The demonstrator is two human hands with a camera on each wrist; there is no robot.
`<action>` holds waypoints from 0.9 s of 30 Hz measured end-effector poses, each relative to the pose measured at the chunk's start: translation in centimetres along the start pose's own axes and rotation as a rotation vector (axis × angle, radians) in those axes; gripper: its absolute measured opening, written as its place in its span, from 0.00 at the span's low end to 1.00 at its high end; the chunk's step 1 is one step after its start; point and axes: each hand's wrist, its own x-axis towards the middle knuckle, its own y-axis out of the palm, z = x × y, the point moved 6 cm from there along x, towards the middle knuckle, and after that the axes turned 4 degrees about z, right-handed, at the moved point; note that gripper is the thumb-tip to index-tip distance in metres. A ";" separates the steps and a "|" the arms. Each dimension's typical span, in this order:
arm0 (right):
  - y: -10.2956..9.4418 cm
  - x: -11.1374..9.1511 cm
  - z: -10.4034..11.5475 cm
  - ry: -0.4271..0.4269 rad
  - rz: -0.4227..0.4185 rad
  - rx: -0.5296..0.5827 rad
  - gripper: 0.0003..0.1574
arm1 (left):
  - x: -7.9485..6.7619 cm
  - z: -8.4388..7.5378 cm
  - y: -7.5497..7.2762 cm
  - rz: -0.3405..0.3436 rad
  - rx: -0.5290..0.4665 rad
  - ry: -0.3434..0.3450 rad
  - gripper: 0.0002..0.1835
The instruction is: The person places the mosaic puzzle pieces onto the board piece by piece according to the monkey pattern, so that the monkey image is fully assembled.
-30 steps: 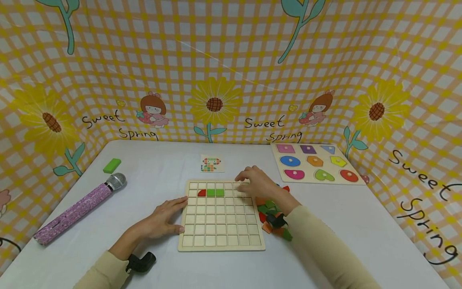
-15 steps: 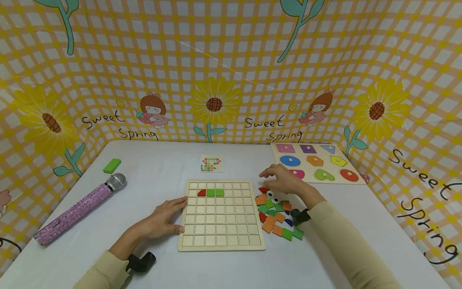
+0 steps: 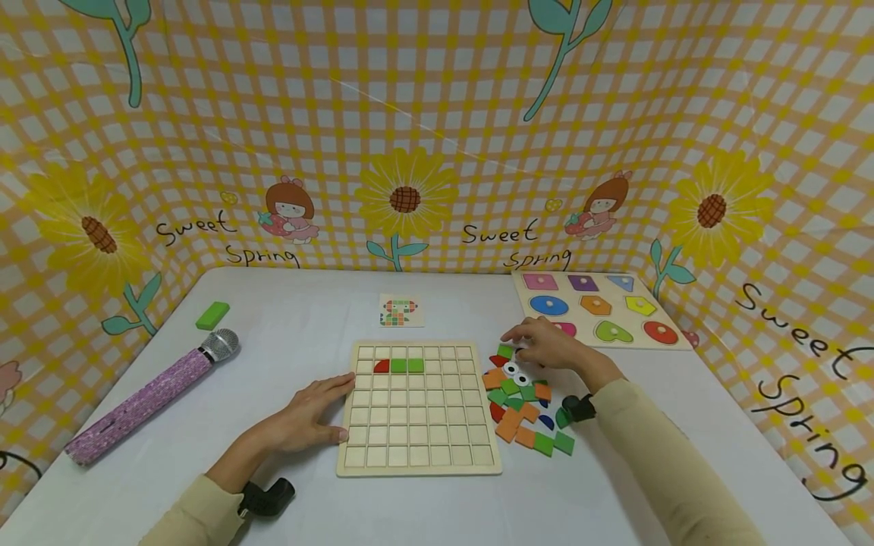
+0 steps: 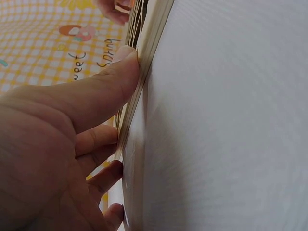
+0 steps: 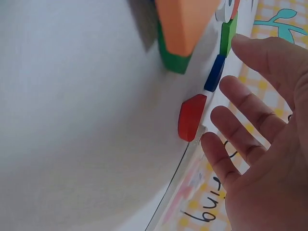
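A pale wooden grid board [image 3: 410, 472] lies in the middle of the table. In its second row sit one red curved piece [image 3: 382, 366] and two green square tiles [image 3: 407, 365]. My left hand [image 3: 300, 421] rests against the board's left edge; its thumb [image 4: 108, 89] is at the rim in the left wrist view. To the right of the board my right hand [image 3: 549, 345] hovers low over the far end of a pile of loose tiles [image 3: 515, 417], fingers loosely extended. The thumb [image 5: 252, 53] is right at a green tile [image 5: 228, 36]. A blue piece and a red piece [image 5: 191, 118] lie under the other fingers.
A small pattern card [image 3: 401, 311] lies behind the board. At the back right is a shape puzzle board [image 3: 583, 322] with knobbed pieces. On the left lie a purple glittery microphone [image 3: 153, 398] and a green block [image 3: 213, 315]. Patterned cloth [image 3: 471, 167] hangs around the table.
My right hand has moved right, from above the board's upper right corner to the far end of the pile, and dipped slightly. The left hand and board stay put.
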 end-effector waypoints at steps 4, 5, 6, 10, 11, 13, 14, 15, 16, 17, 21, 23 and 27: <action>0.1 0.3 0.4 -0.039 -0.002 -0.055 0.25 | 0.0 0.0 0.0 -0.004 0.000 0.000 0.43; 0.1 0.3 0.6 -0.044 -0.001 -0.074 0.25 | 0.0 0.0 0.0 -0.005 -0.002 0.000 0.43; 0.2 0.4 0.7 -0.048 0.001 -0.097 0.25 | 0.0 0.0 0.0 -0.005 -0.004 0.001 0.43; 0.4 0.5 0.9 -0.043 0.011 -0.159 0.24 | -0.1 -0.1 0.0 -0.007 -0.009 0.006 0.43; 0.4 0.5 0.9 -0.036 0.012 -0.162 0.24 | -0.1 -0.1 0.0 -0.007 -0.008 0.005 0.42; 0.4 0.5 0.8 -0.028 0.009 -0.164 0.23 | -0.1 0.0 0.1 -0.008 -0.006 0.004 0.42; 0.4 0.5 0.7 -0.023 0.005 -0.167 0.22 | -0.1 0.0 0.1 -0.008 -0.006 0.003 0.42; 0.4 0.5 0.6 -0.022 0.000 -0.165 0.21 | -0.1 0.0 0.1 -0.008 -0.006 0.002 0.42; 0.4 0.4 0.4 -0.018 -0.003 -0.159 0.21 | -0.1 0.0 0.1 -0.008 -0.006 0.000 0.42; 0.4 0.3 0.3 -0.013 -0.008 -0.148 0.20 | -0.1 0.0 0.1 -0.008 -0.007 -0.001 0.42; 0.3 0.1 -0.1 -0.006 -0.038 -0.105 0.17 | -0.1 0.0 0.0 -0.006 -0.010 -0.009 0.43; 0.3 0.0 -0.3 -0.008 -0.053 -0.091 0.16 | -0.1 0.1 0.0 -0.006 -0.011 -0.012 0.43; 0.4 -0.1 -0.7 -0.005 -0.068 -0.075 0.15 | -0.1 0.1 0.0 -0.006 -0.013 -0.009 0.43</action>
